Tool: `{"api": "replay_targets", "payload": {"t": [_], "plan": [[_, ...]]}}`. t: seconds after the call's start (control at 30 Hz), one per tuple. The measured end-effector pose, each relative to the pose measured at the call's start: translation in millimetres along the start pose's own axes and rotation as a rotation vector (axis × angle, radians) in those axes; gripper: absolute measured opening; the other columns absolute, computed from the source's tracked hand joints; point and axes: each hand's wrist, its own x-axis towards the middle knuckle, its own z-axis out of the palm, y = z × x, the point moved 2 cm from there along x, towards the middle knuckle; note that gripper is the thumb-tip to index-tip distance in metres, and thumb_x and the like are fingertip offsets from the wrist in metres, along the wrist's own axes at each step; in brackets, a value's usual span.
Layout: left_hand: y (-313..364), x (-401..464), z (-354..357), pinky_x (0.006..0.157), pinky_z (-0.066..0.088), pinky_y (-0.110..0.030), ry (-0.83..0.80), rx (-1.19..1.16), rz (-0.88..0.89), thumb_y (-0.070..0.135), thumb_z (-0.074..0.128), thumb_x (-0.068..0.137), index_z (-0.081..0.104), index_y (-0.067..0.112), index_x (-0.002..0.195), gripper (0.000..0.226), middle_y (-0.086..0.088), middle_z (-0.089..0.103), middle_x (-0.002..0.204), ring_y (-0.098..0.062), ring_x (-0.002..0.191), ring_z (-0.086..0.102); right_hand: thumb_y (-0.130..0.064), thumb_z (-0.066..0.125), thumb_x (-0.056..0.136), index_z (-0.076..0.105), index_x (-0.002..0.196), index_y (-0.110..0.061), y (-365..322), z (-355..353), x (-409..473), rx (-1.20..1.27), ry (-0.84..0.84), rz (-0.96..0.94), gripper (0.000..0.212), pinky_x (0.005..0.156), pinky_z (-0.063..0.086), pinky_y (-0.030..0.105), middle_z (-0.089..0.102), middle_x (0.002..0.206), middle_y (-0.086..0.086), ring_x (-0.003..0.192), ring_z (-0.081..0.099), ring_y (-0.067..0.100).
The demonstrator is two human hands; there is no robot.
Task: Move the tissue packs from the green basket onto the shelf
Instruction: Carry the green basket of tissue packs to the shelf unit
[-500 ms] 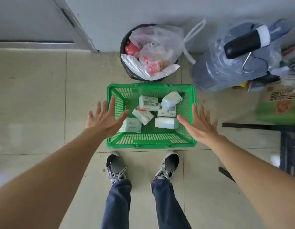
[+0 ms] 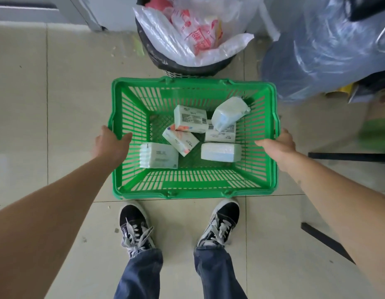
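Observation:
A green basket (image 2: 193, 85) stands on the tiled floor in front of my feet. Several white tissue packs lie loose inside it, among them one at the front left (image 2: 159, 155), one at the front right (image 2: 220, 152) and one leaning at the back right (image 2: 229, 113). My left hand (image 2: 110, 143) grips the basket's left rim, thumb inside the wall. My right hand (image 2: 278, 145) grips the right rim the same way. The shelf itself is mostly outside the view.
A black bin (image 2: 187, 63) stuffed with plastic bags stands just behind the basket. A large bluish plastic bag (image 2: 325, 50) sits to the right. Dark shelf bars (image 2: 349, 157) and a cardboard box (image 2: 381, 111) are at the right edge. My shoes (image 2: 135, 227) touch the basket's near side.
Both hands were spread open above the basket's sides. They have dropped and closed on the left and right rims, and my head has come closer to the basket.

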Motion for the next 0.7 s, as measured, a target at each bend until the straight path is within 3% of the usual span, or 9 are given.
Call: {"api": "replay_targets", "payload": {"t": [0.03, 0.1, 0.2, 0.33, 0.47, 0.57, 0.7], "plan": [[-3, 1, -2, 0.079, 0.046, -0.043, -0.006, -0.014, -0.018, 0.039, 0.062, 0.100, 0.049, 0.001, 0.134, 0.052, -0.025, 0.059, 0.127, -0.040, 0.103, 0.057, -0.018, 0.086, 0.082, 0.060, 0.134, -0.013, 2, -3, 0, 0.006, -0.002, 0.009, 0.059, 0.104, 0.055, 0.039, 0.070, 0.133, 0.011, 0.120, 0.068, 0.033], [-9, 3, -7, 0.075, 0.047, -0.042, -0.004, -0.029, 0.017, 0.029, 0.064, 0.098, 0.060, 0.001, 0.116, 0.033, -0.023, 0.063, 0.110, -0.038, 0.100, 0.057, -0.013, 0.087, 0.082, 0.070, 0.126, -0.012, 6, -10, -2, 0.014, -0.038, 0.028, 0.047, 0.102, 0.055, 0.036, 0.075, 0.125, 0.011, 0.113, 0.071, 0.031], [-10, -3, -29, 0.068, 0.044, -0.041, 0.027, -0.014, 0.090, 0.024, 0.067, 0.096, 0.061, 0.001, 0.103, 0.025, -0.022, 0.063, 0.098, -0.036, 0.095, 0.057, -0.008, 0.092, 0.075, 0.077, 0.117, -0.009, 6, -26, -17, 0.052, -0.072, 0.095, 0.045, 0.104, 0.056, 0.040, 0.078, 0.116, 0.011, 0.108, 0.073, 0.031], [-10, -25, -70, 0.051, 0.035, -0.035, 0.085, -0.008, 0.131, 0.026, 0.073, 0.094, 0.056, 0.003, 0.093, 0.028, -0.017, 0.058, 0.085, -0.029, 0.069, 0.050, -0.017, 0.099, 0.066, 0.080, 0.106, -0.009, -4, -49, -49, 0.051, -0.103, 0.137, 0.046, 0.100, 0.059, 0.043, 0.080, 0.106, 0.011, 0.100, 0.075, 0.031], [-5, -53, -123, 0.049, 0.034, -0.034, 0.122, -0.036, 0.167, 0.034, 0.077, 0.092, 0.050, 0.006, 0.082, 0.041, -0.009, 0.050, 0.071, -0.023, 0.058, 0.042, -0.029, 0.099, 0.068, 0.073, 0.083, -0.018, -34, -78, -90, 0.013, -0.086, 0.047, 0.032, 0.089, 0.056, 0.036, 0.077, 0.100, 0.010, 0.095, 0.072, 0.030], [3, -72, -170, 0.050, 0.040, -0.035, 0.164, -0.001, 0.208, 0.044, 0.074, 0.092, 0.049, 0.011, 0.078, 0.044, -0.008, 0.054, 0.067, -0.025, 0.057, 0.048, -0.033, 0.096, 0.074, 0.075, 0.088, -0.019, -66, -107, -122, 0.002, -0.073, -0.060, 0.029, 0.080, 0.048, 0.030, 0.073, 0.096, 0.010, 0.088, 0.067, 0.028], [23, -107, -240, 0.048, 0.033, -0.033, 0.239, -0.002, 0.236, 0.044, 0.072, 0.093, 0.050, 0.013, 0.077, 0.041, -0.009, 0.058, 0.067, -0.026, 0.058, 0.053, -0.031, 0.093, 0.076, 0.080, 0.091, -0.017, -111, -154, -166, 0.020, -0.016, -0.192, 0.024, 0.072, 0.044, 0.030, 0.073, 0.090, 0.012, 0.080, 0.063, 0.026]]}}
